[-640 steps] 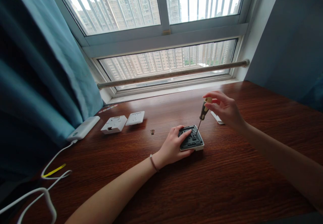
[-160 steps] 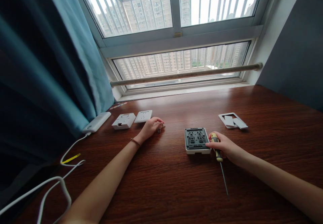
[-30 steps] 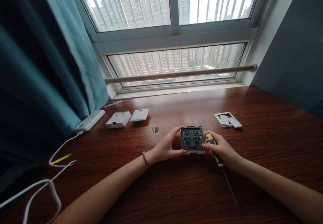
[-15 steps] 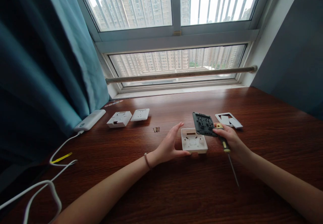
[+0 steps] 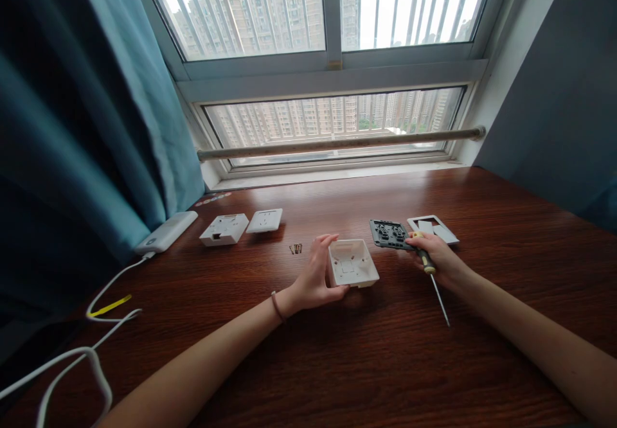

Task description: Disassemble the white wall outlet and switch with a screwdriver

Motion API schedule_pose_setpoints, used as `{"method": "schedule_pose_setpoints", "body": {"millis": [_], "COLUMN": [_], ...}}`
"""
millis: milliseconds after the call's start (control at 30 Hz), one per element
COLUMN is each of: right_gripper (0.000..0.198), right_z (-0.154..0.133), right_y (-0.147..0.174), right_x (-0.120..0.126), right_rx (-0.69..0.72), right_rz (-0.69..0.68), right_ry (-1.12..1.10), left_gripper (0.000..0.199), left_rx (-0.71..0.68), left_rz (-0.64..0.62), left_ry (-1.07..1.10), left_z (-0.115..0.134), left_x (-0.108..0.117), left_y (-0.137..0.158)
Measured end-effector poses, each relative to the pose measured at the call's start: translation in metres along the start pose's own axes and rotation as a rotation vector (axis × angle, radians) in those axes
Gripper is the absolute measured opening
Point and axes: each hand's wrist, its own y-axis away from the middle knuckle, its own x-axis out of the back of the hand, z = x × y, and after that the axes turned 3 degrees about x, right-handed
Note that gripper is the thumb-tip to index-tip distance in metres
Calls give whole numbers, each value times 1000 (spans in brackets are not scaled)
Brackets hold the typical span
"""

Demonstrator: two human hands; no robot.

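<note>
My left hand (image 5: 321, 277) grips the left side of a white wall switch back box (image 5: 355, 263), thumb at its near edge and fingers at the far edge. The box's hollow side faces up and it is tilted. In my right hand (image 5: 439, 256) are a dark grey switch plate (image 5: 389, 235), its inner parts showing, and a screwdriver (image 5: 426, 262) with a yellow and black handle. The screwdriver's shaft points toward me. Behind the right hand lies a white switch frame (image 5: 450, 237) with loose white pieces on it.
At the left stand a second white box (image 5: 224, 229) and a white socket panel (image 5: 265, 220). Several small screws (image 5: 295, 249) lie nearer the middle. A white power bank (image 5: 166, 232) with a white cable (image 5: 103, 291) and a yellow strip (image 5: 112, 305) is by the curtain (image 5: 159, 158).
My left hand has closed on the back box and shifted it left, tilting it. The right hand has carried the switch plate and screwdriver slightly away from the box, the plate lying flatter.
</note>
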Motion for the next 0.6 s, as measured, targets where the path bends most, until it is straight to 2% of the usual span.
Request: {"method": "schedule_pose_setpoints", "body": {"millis": [267, 367, 600], "right_gripper": [24, 23, 25], "right_z": [6, 8, 11], "right_y": [0, 0, 0], "right_x": [-1, -2, -2], "right_rx": [-35, -43, -40], "right_rz": [-30, -43, -59], "right_ry": [74, 101, 159], "left_gripper": [82, 81, 81], "left_rx": [46, 67, 40], "left_rz": [334, 374, 364], "left_ry": [8, 44, 35], "left_z": [-15, -17, -13], "left_x": [3, 4, 3], "left_y": [2, 2, 2]}}
